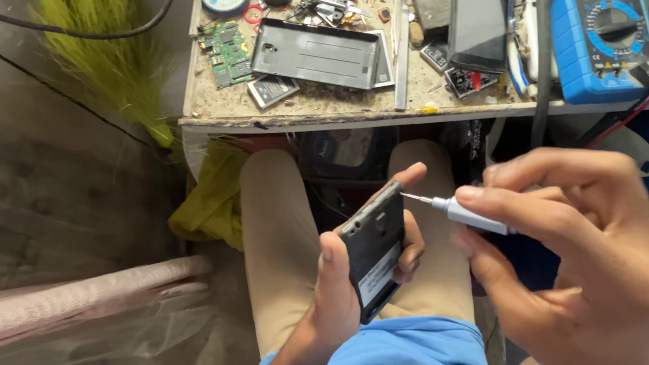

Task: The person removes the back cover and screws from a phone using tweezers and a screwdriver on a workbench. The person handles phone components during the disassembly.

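The left hand (pixel 346 287) grips an upright dark grey rectangular phone body (pixel 375 250), while the right hand (pixel 589 257) pinches a slim silver screwdriver (pixel 460 211), tip pointing left at its upper right corner.

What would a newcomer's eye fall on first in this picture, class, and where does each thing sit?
First, at centre, the left hand holds a dark phone body over the lap, while the right hand points a thin screwdriver at its top corner. Next, the blue multimeter stands out at the right end of the cluttered workbench. A green circuit board lies towards its left end.
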